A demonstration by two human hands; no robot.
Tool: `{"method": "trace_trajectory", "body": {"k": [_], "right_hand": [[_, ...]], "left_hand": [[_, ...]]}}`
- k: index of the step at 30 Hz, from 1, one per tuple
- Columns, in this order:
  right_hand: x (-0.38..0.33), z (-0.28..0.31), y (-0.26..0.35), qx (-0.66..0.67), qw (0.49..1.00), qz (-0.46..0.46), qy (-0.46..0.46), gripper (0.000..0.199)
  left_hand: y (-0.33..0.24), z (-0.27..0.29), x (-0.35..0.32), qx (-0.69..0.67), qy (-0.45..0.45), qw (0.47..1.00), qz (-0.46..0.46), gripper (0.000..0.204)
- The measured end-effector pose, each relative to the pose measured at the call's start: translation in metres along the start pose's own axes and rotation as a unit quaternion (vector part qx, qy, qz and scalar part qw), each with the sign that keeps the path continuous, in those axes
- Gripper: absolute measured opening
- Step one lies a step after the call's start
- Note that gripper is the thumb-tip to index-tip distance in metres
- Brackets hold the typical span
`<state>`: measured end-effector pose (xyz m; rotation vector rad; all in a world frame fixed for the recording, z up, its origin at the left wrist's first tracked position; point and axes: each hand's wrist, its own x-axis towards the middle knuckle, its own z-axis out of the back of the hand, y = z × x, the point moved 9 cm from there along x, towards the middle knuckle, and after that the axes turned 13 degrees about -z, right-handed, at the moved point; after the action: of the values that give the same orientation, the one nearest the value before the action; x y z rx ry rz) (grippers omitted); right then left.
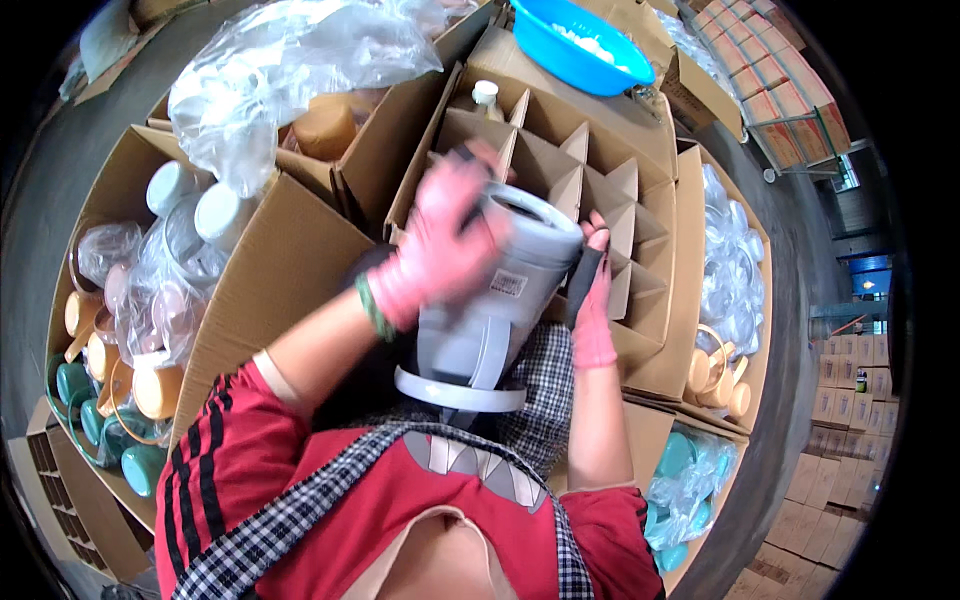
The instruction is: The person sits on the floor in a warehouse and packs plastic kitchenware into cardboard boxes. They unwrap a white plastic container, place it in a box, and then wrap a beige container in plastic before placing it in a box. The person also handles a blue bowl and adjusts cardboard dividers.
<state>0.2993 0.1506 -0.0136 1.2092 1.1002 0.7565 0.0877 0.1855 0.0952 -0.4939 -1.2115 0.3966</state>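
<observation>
A large grey plastic jug with a side handle and a white barcode label is tilted in front of my chest, its open mouth up. A pale ring sits around its lower end. My right hand, in a pink glove with black fingertips, grips the jug's right side near the rim. My left hand, gloved alike, is at the rim's left side; motion smears its fingers. Just beyond stands an open carton with cardboard dividers. A white-capped bottle is in one far compartment.
At left, an open carton holds orange, teal and white-lidded plastic jugs in clear bags. Clear plastic bags cover another carton behind it. A blue basin with white pieces sits at the back. More cartons of bagged parts line the right.
</observation>
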Motion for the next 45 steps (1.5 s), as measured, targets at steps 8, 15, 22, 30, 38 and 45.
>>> {"method": "trace_trajectory", "body": {"k": [8,15,22,30,38,45], "right_hand": [[0.014,0.000,-0.006,0.042,0.999,-0.018,-0.010,0.061],[-0.038,-0.037,0.158,0.259,0.934,0.211,0.123,0.073],[-0.053,-0.107,0.179,-0.559,0.619,0.529,-0.157,0.082],[0.087,-0.067,0.098,-0.295,0.950,-0.106,-0.007,0.070],[0.141,-0.131,0.048,-0.082,0.954,-0.246,0.154,0.078],[0.188,-0.186,0.072,-0.299,0.900,-0.254,0.187,0.055]], "left_hand": [[0.059,0.002,-0.027,-0.078,-0.020,0.982,0.172,0.052],[-0.063,0.019,0.039,0.129,0.084,0.948,-0.277,0.068],[0.078,-0.013,0.048,-0.283,-0.137,0.932,0.180,0.051],[0.130,-0.018,0.002,-0.278,-0.179,0.894,0.303,0.048],[0.163,0.020,-0.009,-0.183,-0.255,0.906,0.285,0.046],[0.195,0.048,-0.037,-0.140,-0.354,0.855,0.353,0.043]]}}
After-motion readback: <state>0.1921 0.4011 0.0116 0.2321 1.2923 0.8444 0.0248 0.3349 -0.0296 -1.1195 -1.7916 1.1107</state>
